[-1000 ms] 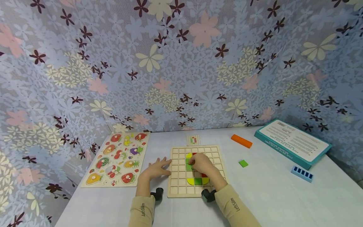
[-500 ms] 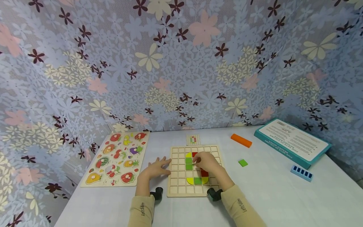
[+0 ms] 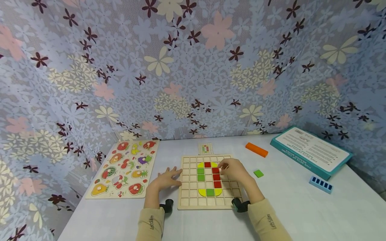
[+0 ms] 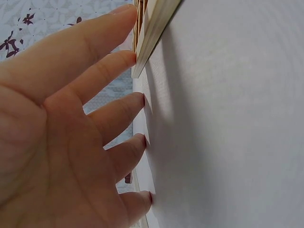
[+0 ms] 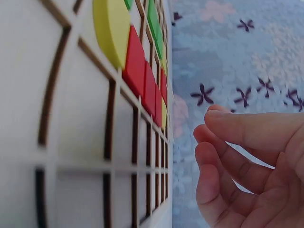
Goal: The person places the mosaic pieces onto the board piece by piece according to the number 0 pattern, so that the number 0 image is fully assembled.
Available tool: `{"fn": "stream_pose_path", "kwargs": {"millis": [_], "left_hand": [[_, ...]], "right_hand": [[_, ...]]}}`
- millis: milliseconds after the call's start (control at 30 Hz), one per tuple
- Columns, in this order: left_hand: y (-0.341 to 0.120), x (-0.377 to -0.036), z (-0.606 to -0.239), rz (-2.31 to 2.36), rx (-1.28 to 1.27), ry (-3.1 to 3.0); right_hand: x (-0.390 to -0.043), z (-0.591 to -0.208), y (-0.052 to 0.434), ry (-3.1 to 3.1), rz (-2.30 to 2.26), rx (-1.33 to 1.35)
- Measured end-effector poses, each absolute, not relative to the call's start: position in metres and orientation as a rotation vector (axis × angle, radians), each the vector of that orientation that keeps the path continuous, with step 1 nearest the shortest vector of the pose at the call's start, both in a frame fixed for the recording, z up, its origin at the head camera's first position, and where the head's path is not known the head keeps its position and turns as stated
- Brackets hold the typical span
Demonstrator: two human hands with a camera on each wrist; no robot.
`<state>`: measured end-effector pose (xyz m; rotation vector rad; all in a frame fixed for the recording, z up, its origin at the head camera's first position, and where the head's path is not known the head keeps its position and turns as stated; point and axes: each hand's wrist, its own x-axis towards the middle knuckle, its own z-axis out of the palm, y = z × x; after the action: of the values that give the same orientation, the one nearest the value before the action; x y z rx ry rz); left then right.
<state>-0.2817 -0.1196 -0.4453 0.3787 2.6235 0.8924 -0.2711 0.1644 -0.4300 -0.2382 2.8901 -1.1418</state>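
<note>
A wooden grid board [image 3: 188,201] lies in the middle of the table. On it, an oval ring of tiles has yellow rounded corners [image 3: 201,165], green squares [image 3: 200,174] at left and bottom, and red squares [image 3: 216,177] at right and top. My left hand [image 3: 165,179] rests with spread fingers at the board's left edge; in the left wrist view the fingertips [image 4: 138,99] meet the tabletop and board side. Over the upper right of the board is my right hand [image 3: 236,170], fingers loosely bent; the right wrist view shows nothing between them.
A small pattern card [image 3: 202,146] lies behind the board. To the left is a fruit puzzle board [image 3: 120,196]. At right are a loose green tile [image 3: 258,173], an orange block [image 3: 256,149], a light-blue slotted piece [image 3: 321,184] and a teal-and-white box [image 3: 313,147].
My right hand has moved rightward across the board, from the green tiles to beside the red column, uncovering the ring's middle and right side. My left hand has stayed put.
</note>
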Motion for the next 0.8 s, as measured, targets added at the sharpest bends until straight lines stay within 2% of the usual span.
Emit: {"fn": "stream_pose_path", "kwargs": {"millis": [800], "left_hand": [[-0.120,-0.282,-0.443,0.898,0.372,2.625]], "right_hand": [[-0.273,-0.431,0.230,2.940,-1.131,-0.075]]}}
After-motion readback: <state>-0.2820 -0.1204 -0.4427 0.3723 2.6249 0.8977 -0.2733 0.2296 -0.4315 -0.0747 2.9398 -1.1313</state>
